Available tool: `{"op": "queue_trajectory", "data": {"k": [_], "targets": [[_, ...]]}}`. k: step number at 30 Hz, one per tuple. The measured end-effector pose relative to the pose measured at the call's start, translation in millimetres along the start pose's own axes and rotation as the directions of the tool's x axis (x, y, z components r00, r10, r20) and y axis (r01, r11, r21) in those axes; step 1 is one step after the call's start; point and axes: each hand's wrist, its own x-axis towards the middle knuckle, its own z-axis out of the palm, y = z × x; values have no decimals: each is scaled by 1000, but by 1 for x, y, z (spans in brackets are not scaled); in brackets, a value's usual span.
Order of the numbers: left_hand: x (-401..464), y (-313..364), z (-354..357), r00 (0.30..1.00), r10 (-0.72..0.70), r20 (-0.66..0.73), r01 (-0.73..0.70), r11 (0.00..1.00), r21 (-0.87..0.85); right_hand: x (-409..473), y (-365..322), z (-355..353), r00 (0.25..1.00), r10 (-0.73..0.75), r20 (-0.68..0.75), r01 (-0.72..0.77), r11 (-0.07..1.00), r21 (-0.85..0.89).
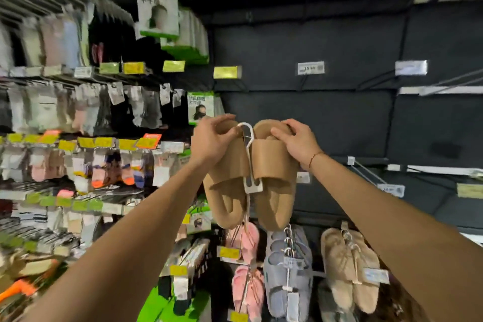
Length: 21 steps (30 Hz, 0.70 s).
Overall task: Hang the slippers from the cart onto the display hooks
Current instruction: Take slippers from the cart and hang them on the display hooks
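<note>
A pair of tan slide slippers point(251, 178), clipped side by side on a white plastic hanger point(250, 159), is held up just above the centre of the view, in front of the dark display panel point(326, 117). Their long axis runs vertically: the ends gripped by the hands are at 12 o'clock, the free rounded ends hang at 6 o'clock, and the footbeds face the camera. The hanger's hook rises between the two slippers at the top.

The left hand point(209, 138) grips the top of the left slipper, fingers curled over its upper edge and thumb close to the hook. The right hand point(295, 142) clamps the top of the right slipper, fingers bent over the strap; a thin red thread circles that wrist.

At 6 o'clock below the pair hang pink slippers point(248, 269), grey-blue slippers point(287, 269) and, toward 5 o'clock, beige slippers point(350, 264). At 3 o'clock a bare wire display hook point(366, 172) juts from the panel. From 8 to 10 o'clock racks of packaged socks point(78, 112) fill the shelving, blurred, with yellow price tags point(227, 72).
</note>
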Motion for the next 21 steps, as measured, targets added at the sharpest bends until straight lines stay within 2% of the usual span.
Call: {"op": "queue_trajectory", "data": {"k": [5, 10, 13, 16, 21], "targets": [[66, 14, 55, 999, -1, -51, 0, 999, -34, 75, 7, -34, 997, -49, -62, 49, 999, -4], [142, 40, 76, 995, -10, -104, 2, 997, -76, 149, -14, -65, 982, -166, -84, 164, 986, -38], [202, 70, 69, 997, 14, -79, -24, 991, -134, 193, -50, -91, 963, -234, -134, 227, 972, -66], [260, 113, 56, 992, 60, -114, -76, 986, -148, 233, -100, -120, 939, -291, -182, 285, 957, -59], [326, 180, 44, 985, 115, -126, -146, 949, -278, 271, -166, -159, 948, -236, -213, 254, 965, 62]]}}
